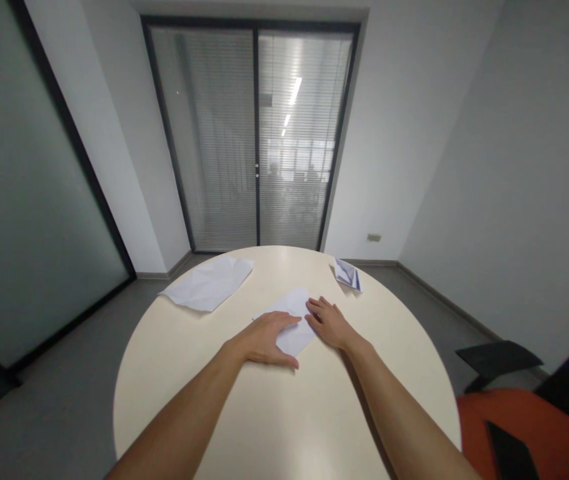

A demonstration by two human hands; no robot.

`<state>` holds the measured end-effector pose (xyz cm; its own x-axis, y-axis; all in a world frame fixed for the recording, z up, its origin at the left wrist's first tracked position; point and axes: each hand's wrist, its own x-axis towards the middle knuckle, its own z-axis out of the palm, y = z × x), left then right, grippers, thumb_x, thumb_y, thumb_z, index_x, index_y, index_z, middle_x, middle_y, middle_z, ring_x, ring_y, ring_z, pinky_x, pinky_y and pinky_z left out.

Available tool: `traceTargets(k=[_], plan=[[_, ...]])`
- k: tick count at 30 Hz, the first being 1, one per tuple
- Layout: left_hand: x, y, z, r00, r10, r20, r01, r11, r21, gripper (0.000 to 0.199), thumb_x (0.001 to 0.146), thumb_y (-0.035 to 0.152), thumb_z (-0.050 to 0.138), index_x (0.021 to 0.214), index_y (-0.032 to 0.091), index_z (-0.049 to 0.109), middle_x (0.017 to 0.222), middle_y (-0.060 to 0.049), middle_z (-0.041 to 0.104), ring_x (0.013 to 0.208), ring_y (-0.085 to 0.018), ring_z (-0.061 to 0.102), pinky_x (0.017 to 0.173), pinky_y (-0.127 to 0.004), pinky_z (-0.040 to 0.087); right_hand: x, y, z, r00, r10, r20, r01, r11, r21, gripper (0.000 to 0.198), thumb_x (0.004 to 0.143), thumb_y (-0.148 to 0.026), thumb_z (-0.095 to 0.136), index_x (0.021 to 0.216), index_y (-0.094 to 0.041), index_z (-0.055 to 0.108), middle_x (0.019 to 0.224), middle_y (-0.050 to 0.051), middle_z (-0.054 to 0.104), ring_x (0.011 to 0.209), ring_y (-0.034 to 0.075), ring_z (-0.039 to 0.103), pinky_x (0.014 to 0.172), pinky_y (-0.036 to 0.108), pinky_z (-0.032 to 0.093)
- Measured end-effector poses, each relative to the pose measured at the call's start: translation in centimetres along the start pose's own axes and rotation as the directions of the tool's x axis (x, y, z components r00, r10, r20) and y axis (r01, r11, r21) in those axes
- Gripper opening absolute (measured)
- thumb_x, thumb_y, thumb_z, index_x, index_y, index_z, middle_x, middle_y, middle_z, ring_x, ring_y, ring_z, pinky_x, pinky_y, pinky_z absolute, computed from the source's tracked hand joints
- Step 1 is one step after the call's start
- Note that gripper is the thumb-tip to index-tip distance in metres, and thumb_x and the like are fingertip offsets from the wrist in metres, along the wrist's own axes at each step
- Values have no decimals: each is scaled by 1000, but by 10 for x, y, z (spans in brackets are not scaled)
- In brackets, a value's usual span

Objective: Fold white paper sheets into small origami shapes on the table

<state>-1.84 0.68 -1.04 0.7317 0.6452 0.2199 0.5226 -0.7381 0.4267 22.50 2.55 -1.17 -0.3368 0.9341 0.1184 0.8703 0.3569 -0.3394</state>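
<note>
A folded sheet of white paper (294,341) lies flat on the round table between my hands. My left hand (267,337) rests over its left side, fingers extended across the paper and thumb apart toward the near edge. At the paper's right edge lies my right hand (329,321), palm down, its fingers stretched and slightly spread. Neither hand grips anything. Part of the paper is hidden under the left hand.
Farther left, a larger creased white sheet (209,283) reaches the rim of the cream table (284,427). A folded paper piece with blue marks (347,275) stands at the far right. An orange chair (524,427) with black armrests is close to the table's right side.
</note>
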Motion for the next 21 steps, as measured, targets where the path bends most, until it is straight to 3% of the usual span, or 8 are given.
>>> traceTargets(k=[6, 12, 18, 21], plan=[[-1, 5, 1, 1000, -1, -11, 1, 1000, 6, 105, 63, 70, 79, 150, 23, 42, 151, -14, 47, 139, -33, 44, 117, -46, 32, 1, 2, 1, 999, 31, -5, -31, 999, -13, 42, 100, -39, 41, 137, -23, 55, 156, 10, 41, 148, 35, 24, 114, 67, 20], [-1, 7, -3, 999, -4, -35, 4, 1000, 15, 74, 80, 62, 68, 142, 23, 52, 142, -10, 57, 132, -29, 51, 114, -42, 36, 2, 2, 1, 999, 34, 1, -34, 999, -10, 41, 100, -39, 42, 136, -23, 56, 157, 9, 41, 149, 36, 24, 114, 68, 20], [0, 9, -3, 999, 28, -19, -28, 1000, -1, 88, 66, 66, 79, 139, 25, 55, 143, -9, 57, 132, -30, 51, 115, -43, 35, 2, 1, 1, 1000, 29, -9, -29, 999, -15, 40, 100, -37, 42, 133, -22, 58, 155, 10, 43, 148, 35, 26, 114, 67, 22], [-1, 13, -3, 999, 38, -26, -37, 999, 20, 71, 74, 57, 75, 134, 25, 60, 142, -9, 58, 133, -29, 50, 115, -42, 35, 2, 2, 2, 999, 32, -7, -32, 999, -15, 41, 100, -38, 42, 134, -22, 57, 156, 9, 42, 148, 36, 25, 114, 67, 22]])
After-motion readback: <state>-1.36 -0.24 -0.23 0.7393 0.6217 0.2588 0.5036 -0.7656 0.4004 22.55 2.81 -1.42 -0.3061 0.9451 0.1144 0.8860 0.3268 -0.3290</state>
